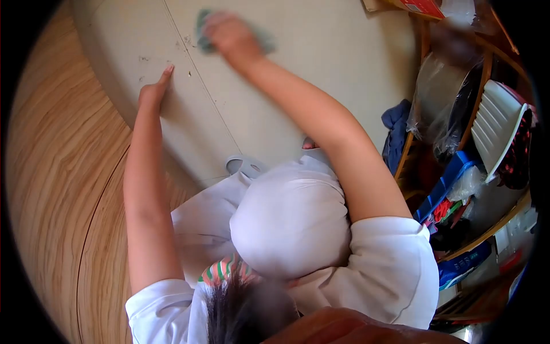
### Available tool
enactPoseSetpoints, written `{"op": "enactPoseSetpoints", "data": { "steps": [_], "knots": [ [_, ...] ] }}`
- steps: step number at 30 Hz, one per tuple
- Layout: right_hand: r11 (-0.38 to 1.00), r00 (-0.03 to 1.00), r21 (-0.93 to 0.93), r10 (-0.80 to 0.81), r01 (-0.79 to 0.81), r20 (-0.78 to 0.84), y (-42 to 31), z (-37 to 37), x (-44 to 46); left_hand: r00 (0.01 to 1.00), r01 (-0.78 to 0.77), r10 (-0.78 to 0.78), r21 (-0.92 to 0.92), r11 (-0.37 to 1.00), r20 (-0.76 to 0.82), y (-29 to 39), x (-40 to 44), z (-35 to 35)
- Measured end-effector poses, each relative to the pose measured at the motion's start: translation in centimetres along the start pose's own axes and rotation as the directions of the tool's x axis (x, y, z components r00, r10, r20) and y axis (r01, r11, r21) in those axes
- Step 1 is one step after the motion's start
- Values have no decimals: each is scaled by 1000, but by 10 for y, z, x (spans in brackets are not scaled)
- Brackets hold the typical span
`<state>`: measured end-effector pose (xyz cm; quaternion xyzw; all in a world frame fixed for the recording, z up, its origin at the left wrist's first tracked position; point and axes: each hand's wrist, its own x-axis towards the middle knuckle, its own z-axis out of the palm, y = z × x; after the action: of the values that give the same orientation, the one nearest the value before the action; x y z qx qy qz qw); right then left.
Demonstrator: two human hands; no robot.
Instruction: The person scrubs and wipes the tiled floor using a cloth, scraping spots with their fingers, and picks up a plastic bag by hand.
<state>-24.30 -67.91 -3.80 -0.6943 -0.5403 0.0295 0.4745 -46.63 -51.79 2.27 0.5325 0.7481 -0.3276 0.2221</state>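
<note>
The blurred right hand (232,37) holds a green cloth (265,43) against the floor (321,69). The left hand (153,92) stretches one finger near the floor's dark marks; its grip cannot be told. The shelf (481,86) at right carries a clear bag (433,92), contents unclear, and a blue container (444,184) beside crumpled plastic (467,184).
</note>
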Motion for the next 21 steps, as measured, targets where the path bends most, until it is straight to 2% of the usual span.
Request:
{"op": "enactPoseSetpoints", "data": {
  "steps": [1,4,7,8,9,11,13,16,17,18,20,21],
  "knots": [
    [995,991,17,-102,101,82,-15,14,-1,1000,-17,17,7,1000,-12,2,3,1],
    [986,979,136,-119,97,164,-28,-1,-23,998,-37,39,-48,998,38,-7,18,8],
    [980,975,-21,195,-198,-105,-21,-94,-47,1000,4,-4,22,1000,-8,-2,20,8],
    [937,942,-133,303,-322,-146,-11,-132,-70,994,-47,51,47,998,-94,-8,27,12],
    [875,870,-139,420,-464,-259,1,-167,-94,998,-31,33,55,998,-44,-5,19,10],
    [703,655,-103,586,-704,-476,21,-232,-136,999,2,-5,65,998,50,9,-4,-4],
    [499,590,-352,479,-792,-650,55,-274,-180,1000,28,-28,57,998,8,10,-1,-1],
    [279,434,-334,531,-900,-728,92,-269,-195,999,45,-44,64,997,-9,6,1,1],
    [304,476,-367,515,-879,-713,98,-259,-186,999,40,-38,55,998,-26,7,-1,1],
    [426,608,-440,467,-791,-641,99,-235,-165,999,34,-32,48,998,-42,8,-3,2],
    [675,860,-544,307,-498,-407,82,-186,-121,999,48,-47,44,998,-25,8,3,1],
    [826,939,-451,266,-338,-217,53,-167,-103,998,58,-57,48,997,-14,6,5,1]
  ]
}}
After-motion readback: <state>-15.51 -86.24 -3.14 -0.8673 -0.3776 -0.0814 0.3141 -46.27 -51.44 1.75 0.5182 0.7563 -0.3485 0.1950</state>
